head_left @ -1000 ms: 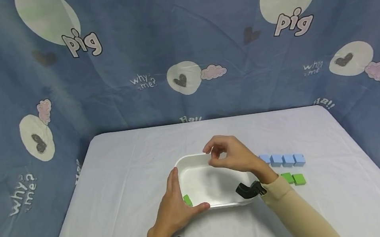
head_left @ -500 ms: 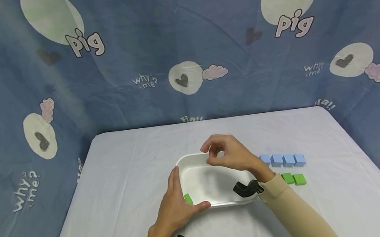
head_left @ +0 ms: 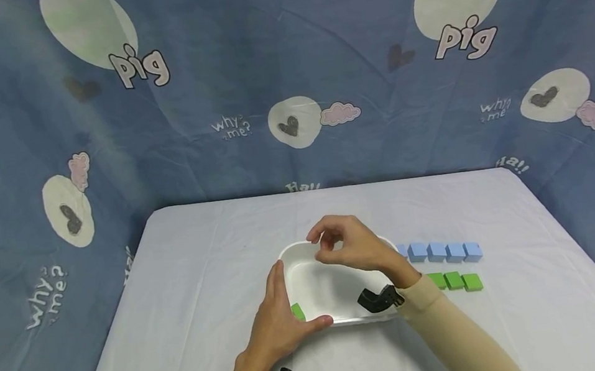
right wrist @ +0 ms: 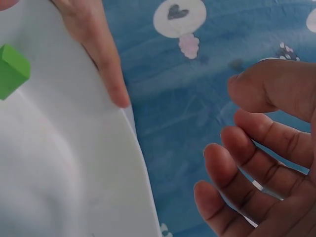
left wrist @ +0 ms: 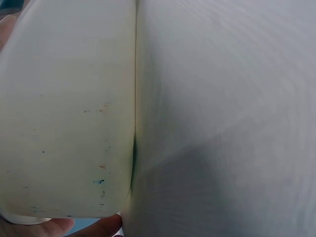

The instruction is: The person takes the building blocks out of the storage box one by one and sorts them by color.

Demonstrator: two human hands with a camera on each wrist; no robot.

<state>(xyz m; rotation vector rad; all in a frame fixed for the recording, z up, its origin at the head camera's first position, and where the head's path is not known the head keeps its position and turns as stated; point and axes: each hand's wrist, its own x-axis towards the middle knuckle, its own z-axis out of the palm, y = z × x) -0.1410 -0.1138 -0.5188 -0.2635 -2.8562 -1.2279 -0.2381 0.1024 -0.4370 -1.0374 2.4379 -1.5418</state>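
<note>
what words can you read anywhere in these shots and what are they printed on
"pig" on the blue backdrop cloth, under a pale oval, upper left
"pig" again, upper right
"why me?" in small letters, near the middle, at right and lower left
"Ha!!" at the table's far edge, partly cut off
No text on the white tray, the blue blocks or the green blocks.

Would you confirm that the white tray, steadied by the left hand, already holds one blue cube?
Not quite: the cube in the white tray is green, as the head view and right wrist view show. The left hand does steady the tray, and only one cube lies in it. The blue cubes sit in a row on the table beside it.
</note>
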